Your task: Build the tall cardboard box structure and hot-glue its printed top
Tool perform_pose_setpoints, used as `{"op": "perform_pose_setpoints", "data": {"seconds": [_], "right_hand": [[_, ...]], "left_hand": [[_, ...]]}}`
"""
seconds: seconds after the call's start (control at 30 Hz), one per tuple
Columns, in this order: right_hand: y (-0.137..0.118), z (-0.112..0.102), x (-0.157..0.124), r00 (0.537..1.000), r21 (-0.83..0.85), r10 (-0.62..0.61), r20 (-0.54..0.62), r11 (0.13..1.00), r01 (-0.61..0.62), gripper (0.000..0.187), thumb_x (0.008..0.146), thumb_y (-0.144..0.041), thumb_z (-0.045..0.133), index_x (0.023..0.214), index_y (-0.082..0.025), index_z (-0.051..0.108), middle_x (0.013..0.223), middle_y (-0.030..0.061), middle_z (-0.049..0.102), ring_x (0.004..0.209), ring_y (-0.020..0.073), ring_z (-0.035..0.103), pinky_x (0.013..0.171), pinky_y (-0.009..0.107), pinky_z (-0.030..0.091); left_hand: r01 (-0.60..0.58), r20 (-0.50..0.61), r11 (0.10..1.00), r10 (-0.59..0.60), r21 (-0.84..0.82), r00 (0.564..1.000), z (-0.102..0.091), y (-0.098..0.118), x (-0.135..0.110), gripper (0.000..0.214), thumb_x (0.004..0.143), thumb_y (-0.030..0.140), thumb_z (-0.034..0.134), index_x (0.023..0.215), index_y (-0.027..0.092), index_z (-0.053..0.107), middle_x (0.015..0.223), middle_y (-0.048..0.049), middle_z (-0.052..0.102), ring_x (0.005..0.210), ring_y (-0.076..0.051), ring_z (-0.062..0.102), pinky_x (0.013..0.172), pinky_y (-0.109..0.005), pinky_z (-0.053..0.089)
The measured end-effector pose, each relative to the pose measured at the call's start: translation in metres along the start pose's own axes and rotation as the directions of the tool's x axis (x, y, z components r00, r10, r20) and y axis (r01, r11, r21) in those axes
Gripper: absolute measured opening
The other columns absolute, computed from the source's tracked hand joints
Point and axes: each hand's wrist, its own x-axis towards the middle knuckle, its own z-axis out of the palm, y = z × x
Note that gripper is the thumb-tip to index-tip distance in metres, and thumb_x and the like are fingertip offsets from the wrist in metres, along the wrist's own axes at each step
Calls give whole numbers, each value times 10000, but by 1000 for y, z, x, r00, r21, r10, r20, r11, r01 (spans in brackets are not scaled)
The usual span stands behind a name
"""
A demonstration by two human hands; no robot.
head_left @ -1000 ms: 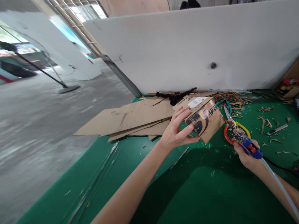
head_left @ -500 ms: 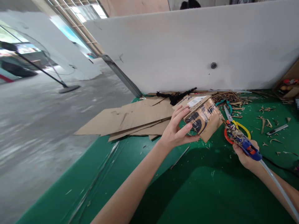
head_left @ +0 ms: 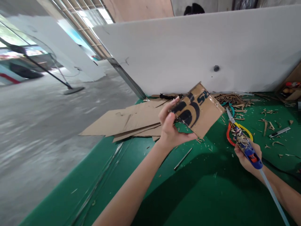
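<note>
A small cardboard box (head_left: pixel 204 114) with dark printed letters is tilted up above the green table, and my left hand (head_left: pixel 170 128) grips it by its left side. Its printed face is turned toward me; the far sides are hidden. In my right hand (head_left: pixel 249 157) is a blue hot glue gun (head_left: pixel 251 155), its front caked with cardboard scraps and a long clear glue stick running out of its back. The nozzle points away from me, right of the box and apart from it. Just beyond the nozzle lie scissors (head_left: pixel 244 128) with red and yellow handles.
Flat cardboard sheets (head_left: pixel 131 121) lie at the table's left edge. Cardboard scraps (head_left: pixel 235 100) are heaped along the white board (head_left: pixel 164 56) at the back. A thin metal rod (head_left: pixel 183 159) and a cutter blade (head_left: pixel 279 132) rest on the green table (head_left: pixel 113 188).
My left hand has turned the box, so its printed face now shows and the white label is out of sight. The glue gun has tilted slightly and sits a little lower, away from the box.
</note>
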Motion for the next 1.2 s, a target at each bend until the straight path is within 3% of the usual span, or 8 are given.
{"op": "perform_pose_setpoints", "data": {"seconds": [0.1,0.23,0.4,0.57,0.67,0.93,1.03,1.2], "right_hand": [[7,3,-4,994,9,111,-5,994,-110,151,781,-345,755,853,-218,717,655,20,743,516,198,695,509,269,576],[13,6,-6,946,91,320,53,942,-324,283,703,-405,834,891,-220,731,648,0,728,501,186,669,482,270,551],[4,13,1,858,251,490,157,820,-514,339,695,-444,838,912,-210,721,787,46,772,649,219,716,585,317,593],[-10,15,8,772,265,616,159,726,-634,387,727,-527,783,916,-193,729,743,75,763,481,170,598,450,309,520],[-12,12,14,767,272,636,83,726,-632,391,751,-534,755,949,-198,730,818,80,779,460,145,564,451,309,511],[-19,12,17,880,274,455,137,836,-475,367,668,-396,810,987,-232,729,1094,85,776,1064,296,720,890,426,609],[-21,16,9,888,259,428,168,850,-458,317,701,-388,788,966,-220,740,1053,83,784,1020,283,735,952,436,591],[-21,16,0,898,215,429,101,872,-440,213,748,-333,768,920,-211,741,856,52,768,739,214,718,705,328,609]], "left_hand": [[42,-209,999,-46,-26,977,-5,11,15,1090,760,757,692,1569,327,100,1579,-58,264,1532,-389,233,1156,-532,455],[279,-271,919,-354,-279,895,-16,31,37,1013,706,624,826,1507,436,235,1540,-54,355,1450,-309,416,1113,-445,488],[470,-204,580,-747,-665,633,-22,36,49,810,681,559,857,1349,433,416,1236,-13,591,1126,-217,635,990,-361,531],[560,-46,263,-927,-785,371,-17,29,48,731,672,488,827,1290,378,450,1106,3,645,995,-200,667,797,-326,562],[599,8,162,-963,-784,270,-12,26,46,764,635,480,845,1278,374,445,1137,-12,654,980,-213,676,695,-289,548],[688,163,59,-954,-724,253,3,28,31,980,613,535,876,1414,365,338,1106,-29,682,973,-231,695,747,-313,562],[696,193,44,-947,-717,258,8,31,25,1017,608,576,882,1433,356,330,1174,-56,667,1058,-258,683,814,-345,568],[653,231,67,-904,-754,360,7,41,27,948,620,596,882,1399,375,389,1268,-63,652,1078,-259,677,805,-330,562]]}}
